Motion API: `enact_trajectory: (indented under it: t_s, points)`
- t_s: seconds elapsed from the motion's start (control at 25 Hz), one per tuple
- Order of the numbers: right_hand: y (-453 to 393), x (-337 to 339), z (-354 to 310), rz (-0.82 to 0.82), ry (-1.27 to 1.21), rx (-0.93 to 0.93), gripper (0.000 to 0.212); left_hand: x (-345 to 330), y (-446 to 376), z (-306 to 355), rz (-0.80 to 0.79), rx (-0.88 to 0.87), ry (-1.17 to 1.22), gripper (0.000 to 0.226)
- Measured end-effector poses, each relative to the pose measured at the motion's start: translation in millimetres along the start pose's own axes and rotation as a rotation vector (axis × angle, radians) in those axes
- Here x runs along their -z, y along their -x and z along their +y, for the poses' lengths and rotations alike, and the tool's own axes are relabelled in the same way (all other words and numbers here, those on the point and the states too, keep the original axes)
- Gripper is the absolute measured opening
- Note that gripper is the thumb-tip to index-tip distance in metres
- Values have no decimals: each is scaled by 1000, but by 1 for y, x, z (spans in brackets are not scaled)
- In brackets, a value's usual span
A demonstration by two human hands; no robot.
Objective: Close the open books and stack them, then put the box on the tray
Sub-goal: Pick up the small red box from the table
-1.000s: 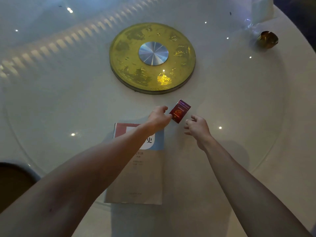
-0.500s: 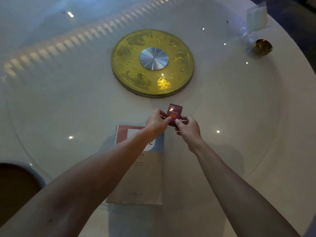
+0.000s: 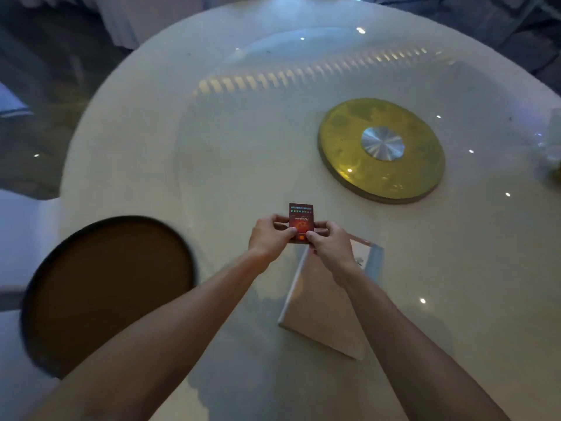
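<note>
Both hands pinch a small red box [image 3: 300, 221] above the round white table [image 3: 151, 117], the left hand [image 3: 268, 237] gripping its left edge, the right hand [image 3: 329, 243] its right (fingers curled tight on the lower half). Just nearer the person than the box, under the right wrist, lies a closed book [image 3: 321, 305] flat on the table. The dark round tray [image 3: 106, 293] sits well left of the box; a gold disc [image 3: 381, 150] lies beyond it to the right.
</note>
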State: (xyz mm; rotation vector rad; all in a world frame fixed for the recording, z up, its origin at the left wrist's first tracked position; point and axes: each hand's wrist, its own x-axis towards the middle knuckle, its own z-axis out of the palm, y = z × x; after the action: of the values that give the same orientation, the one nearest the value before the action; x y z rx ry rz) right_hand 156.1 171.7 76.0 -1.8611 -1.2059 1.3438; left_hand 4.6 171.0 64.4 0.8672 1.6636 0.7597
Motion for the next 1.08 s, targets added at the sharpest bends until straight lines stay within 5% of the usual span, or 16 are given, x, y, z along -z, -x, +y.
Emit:
enact_trajectory:
  t_s: [0.16,0.52,1.08]
  points:
    - [26,-88,-13,-158,108,7,17,87,23,-44,171,36,61,6]
    - [86,-254,-12,-409,387,53,21,224,70,-154,396,196,28,11]
    - [95,-309,-6,-549,460,-21,38,263,66,-196,400,318,-28,18]
